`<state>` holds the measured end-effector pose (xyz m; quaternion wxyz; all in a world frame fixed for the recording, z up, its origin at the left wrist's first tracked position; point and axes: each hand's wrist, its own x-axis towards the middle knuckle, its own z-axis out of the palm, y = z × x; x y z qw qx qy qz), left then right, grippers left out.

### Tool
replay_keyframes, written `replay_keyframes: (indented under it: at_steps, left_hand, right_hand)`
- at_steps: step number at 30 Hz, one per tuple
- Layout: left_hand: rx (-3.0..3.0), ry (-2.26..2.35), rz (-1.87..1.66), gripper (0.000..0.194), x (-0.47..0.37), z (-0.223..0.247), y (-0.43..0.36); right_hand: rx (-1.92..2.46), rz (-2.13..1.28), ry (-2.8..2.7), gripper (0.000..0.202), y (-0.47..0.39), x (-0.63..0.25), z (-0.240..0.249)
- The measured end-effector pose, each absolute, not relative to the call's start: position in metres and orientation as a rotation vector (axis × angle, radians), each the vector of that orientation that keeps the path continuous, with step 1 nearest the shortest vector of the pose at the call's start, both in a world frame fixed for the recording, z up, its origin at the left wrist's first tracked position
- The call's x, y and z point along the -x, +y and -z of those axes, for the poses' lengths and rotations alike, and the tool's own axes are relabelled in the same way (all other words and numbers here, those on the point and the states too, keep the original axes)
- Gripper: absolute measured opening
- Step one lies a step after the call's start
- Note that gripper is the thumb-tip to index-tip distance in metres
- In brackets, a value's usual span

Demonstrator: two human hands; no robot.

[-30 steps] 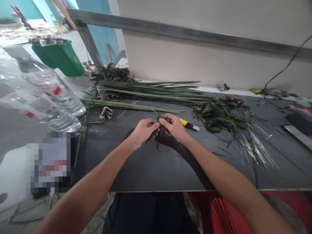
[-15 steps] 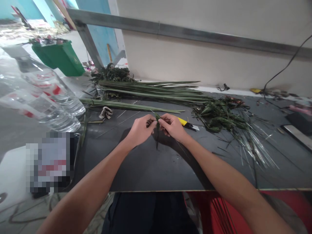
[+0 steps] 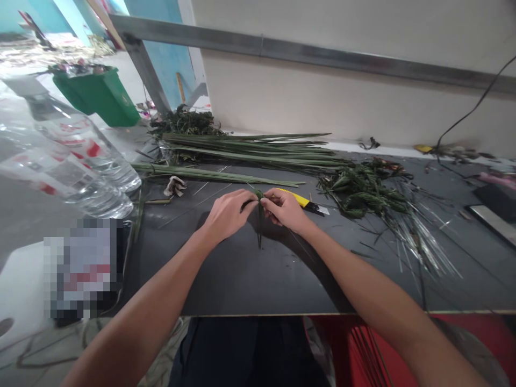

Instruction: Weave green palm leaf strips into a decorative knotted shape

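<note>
Between my two hands, over the middle of the dark table, is a small green woven leaf piece [image 3: 258,194] with thin strips hanging down from it. My left hand [image 3: 231,212] pinches its left side with thumb and fingertips. From the right, my right hand [image 3: 285,207] grips the same piece, its fingers curled under. A yellow utility knife [image 3: 300,199] lies just beyond my right hand, blade pointing right. Farther right rests a heap of woven green leaf pieces [image 3: 363,191]. Long green leaf strips [image 3: 250,150] lie in a bundle behind my hands.
Two water bottles [image 3: 92,137] stand at the left, above a pixelated object [image 3: 86,269]. Thin clear strands [image 3: 427,242] spread out at the right, near a dark flat device [image 3: 494,223]. A metal rail [image 3: 302,51] runs along the wall. A green bin [image 3: 97,97] is on the floor.
My left hand has shifted slightly left and flattened, its fingers now reaching over toward the top of the leaf piece. My right hand has hardly moved.
</note>
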<state>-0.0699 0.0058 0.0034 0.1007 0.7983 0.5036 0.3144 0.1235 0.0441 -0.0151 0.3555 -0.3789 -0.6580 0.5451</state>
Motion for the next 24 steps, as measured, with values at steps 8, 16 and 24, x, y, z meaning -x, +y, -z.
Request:
replay_keyframes:
  at_steps: [8, 16, 24]
  left_hand:
    - [-2.369, 1.502, -0.927, 0.017, 0.0726, -0.0033, 0.0090]
    - [-2.087, 1.555, -0.986, 0.023, 0.0728, -0.0092, 0.0096]
    - [-2.180, 1.540, -1.049, 0.014, 0.0746, -0.0087, 0.0102]
  right_hand:
    - [0.997, -1.433, -1.744, 0.026, 0.0435, -0.1242, 0.0135]
    - [0.998, -1.411, -1.807, 0.023, 0.0412, -0.1254, 0.0110]
    - [0.988, -1.446, -1.811, 0.033, 0.0406, -0.1258, 0.0133]
